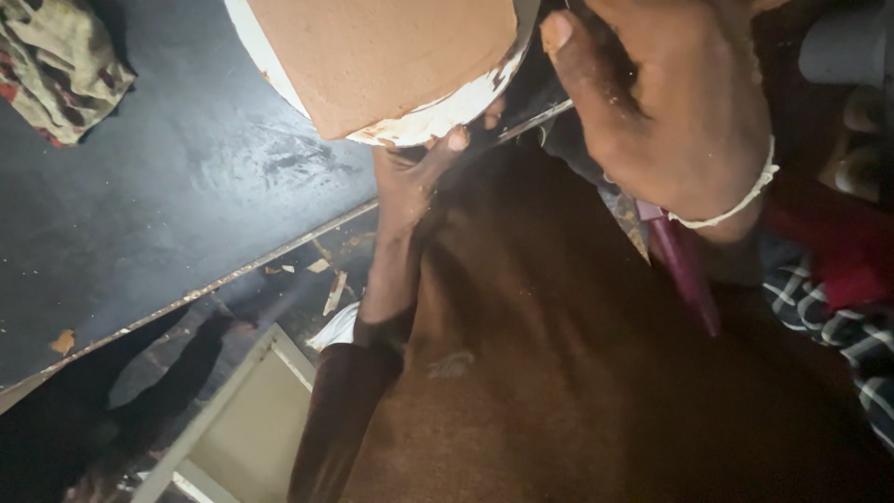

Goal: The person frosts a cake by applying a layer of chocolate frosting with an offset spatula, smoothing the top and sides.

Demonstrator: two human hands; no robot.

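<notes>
A round, flat-topped object with a brown face and a smeared white rim sits at the top middle, hanging over the edge of a dark table. My left hand reaches up from a brown sleeve and grips its lower rim from beneath, fingertips on the white edge. My right hand is close to the camera at the upper right, back turned up, with a white band on the wrist and its thumb next to the object's right rim. Its fingers are hidden. A maroon stick shows just below that wrist.
A crumpled patterned cloth lies at the table's far left corner. The table's edge runs diagonally, with small crumbs on the floor below. A pale frame stands at the bottom. Brown fabric fills the lower right, plaid cloth beside it.
</notes>
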